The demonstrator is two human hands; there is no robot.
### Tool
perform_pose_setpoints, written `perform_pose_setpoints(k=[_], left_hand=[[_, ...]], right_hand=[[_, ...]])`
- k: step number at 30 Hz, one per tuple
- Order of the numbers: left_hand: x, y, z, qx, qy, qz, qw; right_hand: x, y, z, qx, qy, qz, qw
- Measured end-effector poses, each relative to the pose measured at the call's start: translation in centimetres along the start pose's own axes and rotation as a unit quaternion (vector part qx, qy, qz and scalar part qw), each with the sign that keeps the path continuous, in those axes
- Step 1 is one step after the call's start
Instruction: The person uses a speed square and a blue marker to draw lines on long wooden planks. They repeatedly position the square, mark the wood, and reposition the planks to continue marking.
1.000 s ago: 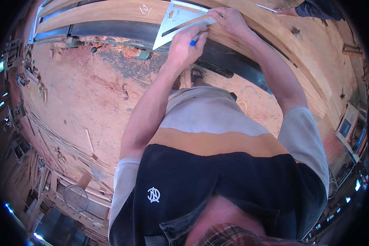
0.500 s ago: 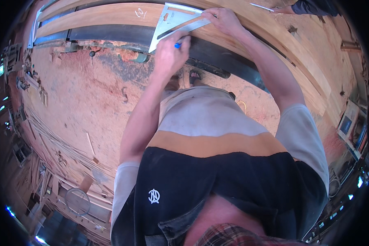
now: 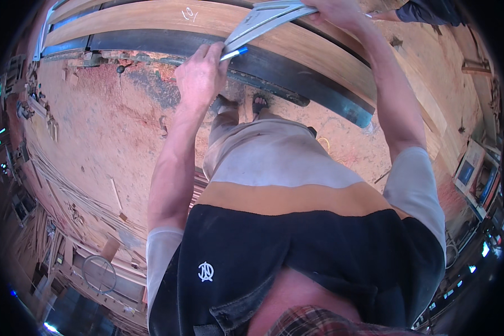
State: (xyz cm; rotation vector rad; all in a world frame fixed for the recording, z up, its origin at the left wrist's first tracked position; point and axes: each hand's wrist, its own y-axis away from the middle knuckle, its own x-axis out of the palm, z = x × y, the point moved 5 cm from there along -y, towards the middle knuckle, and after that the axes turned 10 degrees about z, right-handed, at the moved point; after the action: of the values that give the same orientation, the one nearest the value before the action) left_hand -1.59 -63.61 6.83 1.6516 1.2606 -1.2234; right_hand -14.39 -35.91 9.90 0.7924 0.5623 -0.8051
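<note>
A silver triangular square (image 3: 266,21) is tilted up off the wood, its slotted face turned edgeways. My right hand (image 3: 339,13) grips its far right end, with the fingers closed around it. At the square's near left corner, my left hand (image 3: 199,77) is closed on a white pen (image 3: 233,54) with a blue end. Its fingertips also meet that corner; whether they pinch it is hard to see. Beneath lies a long wooden board (image 3: 145,18) with white handwritten marks, resting on a dark metal machine bed (image 3: 162,45).
Another person's hand (image 3: 383,15) shows at the upper right beside more planks. Thin wood strips (image 3: 78,190) lie on the dusty floor at left. A round wire-like hoop (image 3: 99,274) stands lower left. My sandalled foot (image 3: 260,103) is beside the machine.
The square has lifted and tilted from flat on the board, shifting right with my right hand. My left hand has moved left and slightly nearer, with the pen now pointing sideways.
</note>
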Motion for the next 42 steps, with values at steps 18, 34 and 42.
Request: perform_pose_setpoints(k=[18,34,42], left_hand=[[9.1,4.3,-3.9,-0.141,0.518,0.273,0.798],[9.4,10.1,6.0,-0.300,0.569,0.160,0.749],[8.9,8.8,5.8,-0.276,0.563,0.152,0.764]], right_hand=[[4.3,4.8,-9.8,0.029,0.044,-0.200,0.978],[8.7,6.7,-11.0,0.066,-0.055,-0.147,0.985],[8.1,5.1,-7.9,0.033,-0.030,-0.146,0.988]])
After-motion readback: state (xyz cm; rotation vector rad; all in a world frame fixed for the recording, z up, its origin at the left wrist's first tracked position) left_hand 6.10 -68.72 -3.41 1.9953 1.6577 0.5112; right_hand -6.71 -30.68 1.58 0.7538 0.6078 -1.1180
